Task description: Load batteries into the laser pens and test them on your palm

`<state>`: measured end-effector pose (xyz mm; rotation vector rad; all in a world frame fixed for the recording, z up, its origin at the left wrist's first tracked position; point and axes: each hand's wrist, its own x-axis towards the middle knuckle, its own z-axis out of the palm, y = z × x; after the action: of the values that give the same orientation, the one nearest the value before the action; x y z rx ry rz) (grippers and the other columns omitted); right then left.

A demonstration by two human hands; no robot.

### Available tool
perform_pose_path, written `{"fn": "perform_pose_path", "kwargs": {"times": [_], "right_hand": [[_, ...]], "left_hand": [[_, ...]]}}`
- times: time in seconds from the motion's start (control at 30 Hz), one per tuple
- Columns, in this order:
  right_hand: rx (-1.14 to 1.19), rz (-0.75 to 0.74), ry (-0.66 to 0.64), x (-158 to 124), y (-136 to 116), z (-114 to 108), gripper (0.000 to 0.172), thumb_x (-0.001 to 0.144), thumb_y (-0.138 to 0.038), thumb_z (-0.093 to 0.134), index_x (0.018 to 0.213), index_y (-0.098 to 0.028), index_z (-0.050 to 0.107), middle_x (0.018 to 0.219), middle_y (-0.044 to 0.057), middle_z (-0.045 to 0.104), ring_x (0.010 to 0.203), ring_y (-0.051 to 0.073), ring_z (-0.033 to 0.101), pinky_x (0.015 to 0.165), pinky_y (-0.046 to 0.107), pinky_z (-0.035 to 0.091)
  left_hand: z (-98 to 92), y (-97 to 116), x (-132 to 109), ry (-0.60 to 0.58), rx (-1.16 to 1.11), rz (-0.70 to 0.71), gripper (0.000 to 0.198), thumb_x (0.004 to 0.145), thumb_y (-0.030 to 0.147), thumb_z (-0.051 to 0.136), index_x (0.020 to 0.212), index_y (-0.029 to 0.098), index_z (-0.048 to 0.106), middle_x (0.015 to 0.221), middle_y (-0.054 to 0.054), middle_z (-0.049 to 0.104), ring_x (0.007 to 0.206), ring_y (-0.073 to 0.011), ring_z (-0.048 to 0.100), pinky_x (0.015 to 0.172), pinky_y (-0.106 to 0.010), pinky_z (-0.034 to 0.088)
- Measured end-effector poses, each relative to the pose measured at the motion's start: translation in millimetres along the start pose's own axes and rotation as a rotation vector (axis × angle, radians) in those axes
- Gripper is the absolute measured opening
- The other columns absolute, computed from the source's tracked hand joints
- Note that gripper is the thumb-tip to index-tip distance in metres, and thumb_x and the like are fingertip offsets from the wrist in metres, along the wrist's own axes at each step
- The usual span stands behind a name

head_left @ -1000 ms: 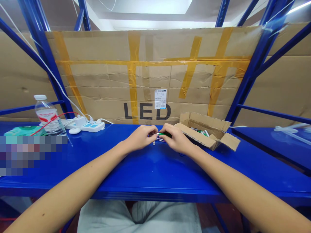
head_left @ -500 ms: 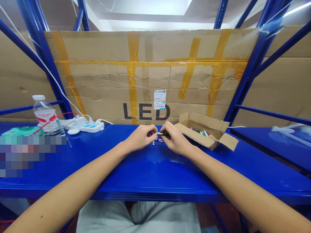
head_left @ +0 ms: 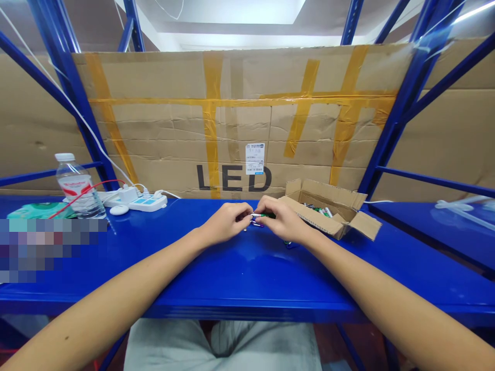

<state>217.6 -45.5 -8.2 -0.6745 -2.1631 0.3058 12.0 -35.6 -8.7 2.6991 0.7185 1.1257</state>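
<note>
Both my hands meet at the middle of the blue shelf point(head_left: 247, 278). My left hand point(head_left: 226, 222) has its fingers curled and pinches small metal-tipped pieces, likely batteries point(head_left: 255, 221), against the shelf. My right hand point(head_left: 284, 221) is closed on a thin green battery point(head_left: 266, 215) whose silver end points left toward the left fingertips. Just right of my right hand stands a small open cardboard box point(head_left: 328, 208) holding more green and silver batteries.
A large taped cardboard sheet marked LED point(head_left: 235, 123) stands behind the shelf. At the left are a water bottle point(head_left: 75, 186), a white power strip point(head_left: 141, 200) with plugs and a red wire, and a green packet point(head_left: 36, 210). Blue rack posts rise on both sides.
Both hands stay together at the same spot, with only small finger movements around the batteries. The view shifts slightly.
</note>
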Motion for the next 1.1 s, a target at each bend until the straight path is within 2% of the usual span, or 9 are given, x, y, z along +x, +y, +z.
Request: {"fn": "perform_pose_path", "kwargs": {"times": [0.17, 0.33, 0.43, 0.57, 0.63, 0.8, 0.87, 0.97, 1.1], "right_hand": [[0.108, 0.124, -0.024, 1.1, 3.7, 0.4, 0.013, 0.083, -0.03, 0.065, 0.079, -0.018, 0.062, 0.08, 0.004, 0.062, 0.075, 0.017, 0.058, 0.069, 0.031, 0.047], [0.188, 0.317, -0.094, 0.9, 0.2, 1.0, 0.014, 0.085, -0.031, 0.06, 0.08, -0.018, 0.058, 0.063, -0.002, 0.058, 0.047, 0.011, 0.052, 0.047, 0.025, 0.04], [0.202, 0.381, -0.138, 1.6, -3.5, 0.1, 0.013, 0.085, -0.029, 0.057, 0.079, -0.018, 0.057, 0.058, -0.004, 0.055, 0.041, 0.012, 0.053, 0.043, 0.025, 0.039], [0.207, 0.392, -0.165, 2.4, -4.1, -0.5, 0.013, 0.086, -0.026, 0.053, 0.077, -0.017, 0.056, 0.064, -0.003, 0.055, 0.042, 0.013, 0.058, 0.044, 0.025, 0.04], [0.218, 0.397, -0.184, 2.2, -2.3, 0.2, 0.019, 0.088, -0.028, 0.049, 0.073, -0.017, 0.054, 0.065, -0.003, 0.055, 0.042, 0.012, 0.058, 0.043, 0.025, 0.04], [0.178, 0.353, -0.169, 2.4, 2.4, 2.0, 0.035, 0.092, -0.035, 0.045, 0.061, -0.019, 0.049, 0.051, -0.003, 0.049, 0.042, 0.01, 0.045, 0.047, 0.025, 0.035], [0.154, 0.319, -0.142, 3.0, 2.2, 1.8, 0.032, 0.09, -0.035, 0.049, 0.062, -0.018, 0.05, 0.052, -0.003, 0.048, 0.048, 0.011, 0.043, 0.05, 0.025, 0.034], [0.168, 0.284, -0.09, 3.3, 0.0, 1.1, 0.015, 0.08, -0.03, 0.06, 0.075, -0.018, 0.053, 0.066, -0.002, 0.054, 0.061, 0.012, 0.047, 0.056, 0.025, 0.037], [0.21, 0.273, -0.034, 2.6, -0.5, 0.5, 0.02, 0.069, -0.021, 0.064, 0.082, -0.019, 0.049, 0.077, -0.002, 0.056, 0.068, 0.013, 0.051, 0.061, 0.026, 0.041]], "left_hand": [[2.8, -1.9, -1.2, 0.0, 0.051, 0.032, 0.008, 0.088, 0.017, 0.053, 0.085, 0.016, 0.06, 0.07, 0.002, 0.061, 0.062, -0.0099, 0.053, 0.059, -0.021, 0.041], [5.8, -4.7, -2.3, 0.004, 0.128, 0.09, 0.009, 0.089, 0.016, 0.051, 0.088, 0.017, 0.06, 0.076, 0.0, 0.065, 0.066, -0.0109, 0.057, 0.062, -0.021, 0.043], [7.4, -6.3, -3.1, -0.006, 0.16, 0.114, 0.01, 0.09, 0.016, 0.05, 0.091, 0.017, 0.06, 0.081, -0.002, 0.067, 0.069, -0.0117, 0.06, 0.065, -0.022, 0.046], [8.1, -6.4, -3.5, -0.008, 0.174, 0.119, 0.011, 0.091, 0.017, 0.05, 0.094, 0.017, 0.061, 0.083, -0.003, 0.069, 0.071, -0.0126, 0.062, 0.067, -0.023, 0.047], [7.9, -5.0, -3.3, -0.019, 0.182, 0.122, 0.013, 0.092, 0.018, 0.049, 0.096, 0.017, 0.061, 0.085, -0.003, 0.069, 0.072, -0.0131, 0.062, 0.068, -0.024, 0.047], [6.7, 0.3, -1.3, -0.078, 0.201, 0.111, 0.017, 0.092, 0.018, 0.046, 0.101, 0.017, 0.062, 0.089, -0.005, 0.07, 0.076, -0.0151, 0.063, 0.071, -0.026, 0.047], [5.9, 1.5, -0.5, -0.075, 0.182, 0.104, 0.017, 0.092, 0.017, 0.046, 0.099, 0.018, 0.062, 0.088, -0.005, 0.07, 0.075, -0.0148, 0.062, 0.071, -0.026, 0.046], [4.7, 1.7, -0.1, -0.048, 0.131, 0.074, 0.012, 0.091, 0.018, 0.049, 0.094, 0.018, 0.061, 0.082, -0.002, 0.068, 0.07, -0.0128, 0.06, 0.067, -0.024, 0.045], [3.8, 0.6, -0.4, -0.035, 0.089, 0.031, 0.009, 0.09, 0.018, 0.051, 0.09, 0.017, 0.06, 0.076, 0.0, 0.064, 0.065, -0.011, 0.055, 0.062, -0.022, 0.042]]}}
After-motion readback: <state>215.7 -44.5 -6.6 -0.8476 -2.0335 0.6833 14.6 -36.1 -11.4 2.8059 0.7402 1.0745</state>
